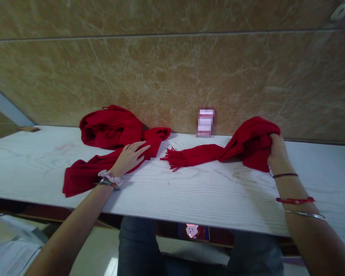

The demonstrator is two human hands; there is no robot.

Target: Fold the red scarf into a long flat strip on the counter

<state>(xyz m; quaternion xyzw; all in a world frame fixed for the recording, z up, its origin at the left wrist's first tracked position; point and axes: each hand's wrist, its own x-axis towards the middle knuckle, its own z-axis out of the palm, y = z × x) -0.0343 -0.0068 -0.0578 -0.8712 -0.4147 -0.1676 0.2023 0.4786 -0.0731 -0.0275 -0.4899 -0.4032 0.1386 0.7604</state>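
From the head camera, here's the person at a white wood-grained table [189, 191], and two stretches of red cloth are in play! The left red cloth [110, 128] lies in a thick, rumpled heap against the back edge, left of the middle, with a flatter length [84, 174] running down toward the front edge.

The left hand [130, 155] is right on top of it, palm down, fingers apart and extended, pressing no visible fold between them. There's a ring [134, 149] on that hand and a pale scrunchie [110, 178] at the wrist.

Across to the right hand [277, 151], at the far end of the red scarf [254, 140]! The fingers vanish into the bunched folds, so whether they're clamped on the cloth I cannot tell. The scarf humps up near the back edge on the right, then trails left to a fringed end [174, 158] near the middle of the table, bare wood between it and the left red cloth. A red bracelet [295, 200] and a silver bangle [304, 214] circle the right forearm.

Up at the back edge, between the two reds, there's a small pixelated object [205, 122] before the marbled wall [172, 76].
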